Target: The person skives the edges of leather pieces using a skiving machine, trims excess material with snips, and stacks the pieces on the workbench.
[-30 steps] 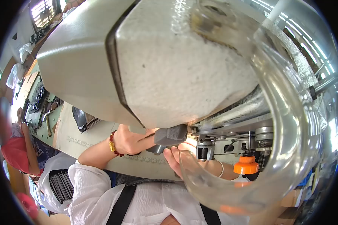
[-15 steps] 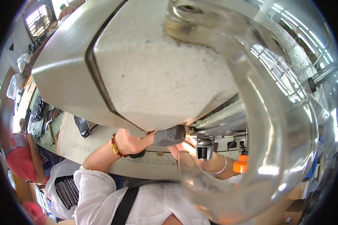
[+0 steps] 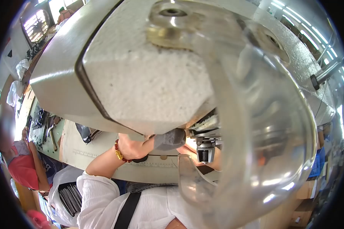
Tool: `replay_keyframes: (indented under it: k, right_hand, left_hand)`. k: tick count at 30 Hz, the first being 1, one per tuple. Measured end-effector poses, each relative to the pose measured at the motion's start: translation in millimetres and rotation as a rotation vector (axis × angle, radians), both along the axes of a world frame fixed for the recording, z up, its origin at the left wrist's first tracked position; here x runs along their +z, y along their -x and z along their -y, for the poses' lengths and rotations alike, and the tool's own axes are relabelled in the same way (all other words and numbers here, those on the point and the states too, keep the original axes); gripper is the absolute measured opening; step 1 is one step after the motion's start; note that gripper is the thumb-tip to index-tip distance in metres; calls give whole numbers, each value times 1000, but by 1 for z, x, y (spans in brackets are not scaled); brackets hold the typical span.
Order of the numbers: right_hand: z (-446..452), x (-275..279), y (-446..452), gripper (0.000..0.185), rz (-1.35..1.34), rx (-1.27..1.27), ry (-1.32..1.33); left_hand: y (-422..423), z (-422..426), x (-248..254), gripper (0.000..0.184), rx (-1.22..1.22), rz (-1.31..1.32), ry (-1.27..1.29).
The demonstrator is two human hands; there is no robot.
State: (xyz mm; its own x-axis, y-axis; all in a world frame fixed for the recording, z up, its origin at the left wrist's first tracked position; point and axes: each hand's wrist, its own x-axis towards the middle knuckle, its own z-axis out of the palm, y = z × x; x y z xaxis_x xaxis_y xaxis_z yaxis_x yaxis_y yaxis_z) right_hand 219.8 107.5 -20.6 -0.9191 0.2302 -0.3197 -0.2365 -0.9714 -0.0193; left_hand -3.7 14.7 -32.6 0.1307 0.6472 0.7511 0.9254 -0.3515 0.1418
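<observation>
The pale head of a sewing machine fills the middle of the view. Just below it my left hand, with a red and gold bead bracelet at the wrist, is curled against a dark grey piece of material. Its fingertips are hidden under the machine. My right hand lies on the other side of that piece, mostly behind the metal presser and roller part; its fingers cannot be made out. A clear plastic guard curves across the right side.
Pale worktable with a ruler strip and a dark folded item. To the left, a co-worker in a red top sits by a green bench with tools. Black strips in a plastic bag are near my left elbow.
The machine head and guard have shifted left in view. The guard now covers the orange part and the white bangle on my right wrist. My hands stay around the grey piece.
</observation>
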Motion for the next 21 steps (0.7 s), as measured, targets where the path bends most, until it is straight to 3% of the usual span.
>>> replay_keyframes:
  k: [3, 8, 11, 17, 21]
  right_hand:
    - [-2, 0, -3, 32, -2, 13, -58]
    - [-7, -1, -5, 31, -17, 39, -129]
    - [-10, 1, -6, 31, -29, 50, -172]
    - [-14, 2, -6, 30, -54, 71, -291]
    - [-18, 7, -6, 29, -85, 79, -546]
  left_hand:
    - [1, 1, -9, 21, 22, -46, 1]
    - [8, 8, -37, 15, 39, -412, -126]
    - [11, 3, -52, 15, -26, -158, -39]
    - [9, -1, -39, 10, -38, -203, -141]
    - [11, 7, -38, 10, -93, -212, -25]
